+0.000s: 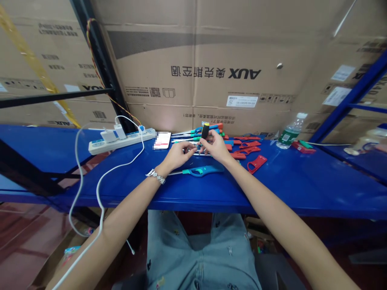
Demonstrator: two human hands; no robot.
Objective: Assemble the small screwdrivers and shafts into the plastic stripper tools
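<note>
Presently, my right fingers (204,142) grasp a screwdriver (205,130) by its black-and-yellow handle, above the table (296,185). The handle stands nearly upright, its top tipped slightly towards 1 o'clock; the tip is not discernible. From my left fingers (191,152) the handle lies at about 1 o'clock, near, with the right hand (218,148) closer to it. My left fingers are drawn together; whether they pinch anything, I cannot tell. A blue lighter (204,170) lies flat at 6 o'clock from both hands, long axis roughly 9 to 3. Red handle pieces (256,164) are noted at 3 to 4 o'clock.
</note>
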